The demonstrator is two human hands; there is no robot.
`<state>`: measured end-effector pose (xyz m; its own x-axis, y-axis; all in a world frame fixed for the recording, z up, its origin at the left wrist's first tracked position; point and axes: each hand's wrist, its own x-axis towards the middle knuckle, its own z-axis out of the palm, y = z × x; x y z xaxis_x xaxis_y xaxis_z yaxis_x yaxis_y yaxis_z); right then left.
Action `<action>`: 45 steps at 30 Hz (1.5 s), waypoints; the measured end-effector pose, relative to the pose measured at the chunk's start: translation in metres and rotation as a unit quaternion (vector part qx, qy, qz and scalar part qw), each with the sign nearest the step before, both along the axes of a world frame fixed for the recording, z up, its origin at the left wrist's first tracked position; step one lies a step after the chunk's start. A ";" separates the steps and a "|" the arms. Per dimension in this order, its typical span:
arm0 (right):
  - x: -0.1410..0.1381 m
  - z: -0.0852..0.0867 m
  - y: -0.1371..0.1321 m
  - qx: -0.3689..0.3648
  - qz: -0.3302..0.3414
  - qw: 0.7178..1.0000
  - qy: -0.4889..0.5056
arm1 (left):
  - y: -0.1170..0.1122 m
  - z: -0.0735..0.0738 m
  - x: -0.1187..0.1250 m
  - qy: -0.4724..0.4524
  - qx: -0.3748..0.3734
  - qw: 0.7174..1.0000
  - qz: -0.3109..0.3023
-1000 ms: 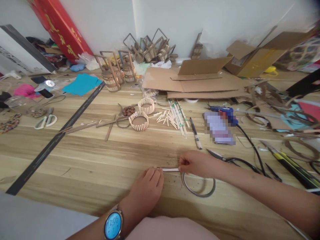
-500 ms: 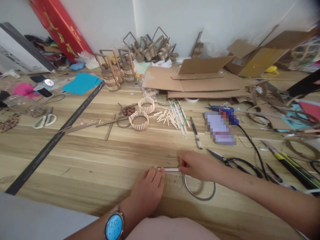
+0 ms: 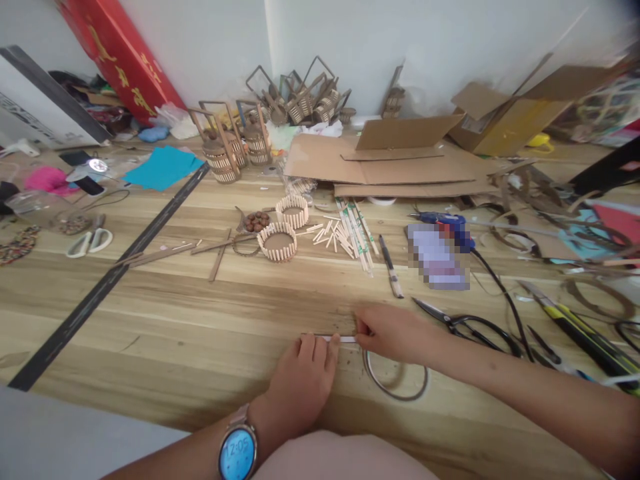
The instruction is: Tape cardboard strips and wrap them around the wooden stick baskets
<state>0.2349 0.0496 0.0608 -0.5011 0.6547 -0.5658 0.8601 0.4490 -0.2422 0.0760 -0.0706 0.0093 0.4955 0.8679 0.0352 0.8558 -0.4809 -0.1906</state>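
Observation:
A thin strip [image 3: 347, 339], dark with a pale upper face, lies across the wooden table in front of me. My left hand [image 3: 304, 373], wearing a watch on its wrist, presses the strip to the table with its fingertips close together. A short way to the right, my right hand [image 3: 387, 331] pinches the same strip between thumb and curled fingers. Beyond that pinch, a curved loop [image 3: 397, 393] rests on the table, seemingly the strip's other end; the join is hidden under the hand. Black-handled scissors [image 3: 467, 327] lie beside my right forearm.
Ahead are two rings of small sticks [image 3: 277, 242], loose sticks [image 3: 334, 235] and a pen [image 3: 390, 267]. A blue glue gun [image 3: 447, 223] and yellow-black cutter [image 3: 585, 330] lie right. White-handled scissors [image 3: 90, 241] are left; cardboard [image 3: 380, 167] and small wooden buckets [image 3: 220, 157] stand behind.
My left hand has slid slightly right along the strip, toward my right hand, so less of the strip shows between them. My right hand keeps its pinch, nearly still.

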 end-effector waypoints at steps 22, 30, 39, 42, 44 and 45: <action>-0.004 0.002 0.007 -0.087 0.000 0.995 0.039 | 0.006 0.001 -0.002 -0.063 -0.059 0.994 -0.066; 0.024 -0.002 0.007 -0.111 -0.030 0.991 0.076 | 0.008 0.008 -0.001 -0.080 -0.096 0.991 -0.047; 0.048 -0.005 0.007 -0.120 -0.042 0.989 0.070 | 0.008 0.004 -0.001 -0.068 -0.063 0.994 -0.065; 0.048 -0.006 0.006 -0.104 -0.047 0.992 0.056 | 0.007 0.001 -0.001 -0.064 -0.025 0.995 -0.071; 0.047 -0.005 0.006 -0.092 -0.046 0.994 0.049 | 0.006 0.000 0.000 -0.063 -0.005 0.995 -0.072; 0.047 -0.005 0.005 -0.085 -0.044 0.994 0.046 | 0.006 0.000 0.000 -0.063 0.003 0.995 -0.073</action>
<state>0.2814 0.0549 0.0562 -0.5005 0.5964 -0.6275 0.8652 0.3188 -0.3871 0.0756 -0.0646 0.0090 0.6085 0.7860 0.1092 0.7936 -0.6019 -0.0896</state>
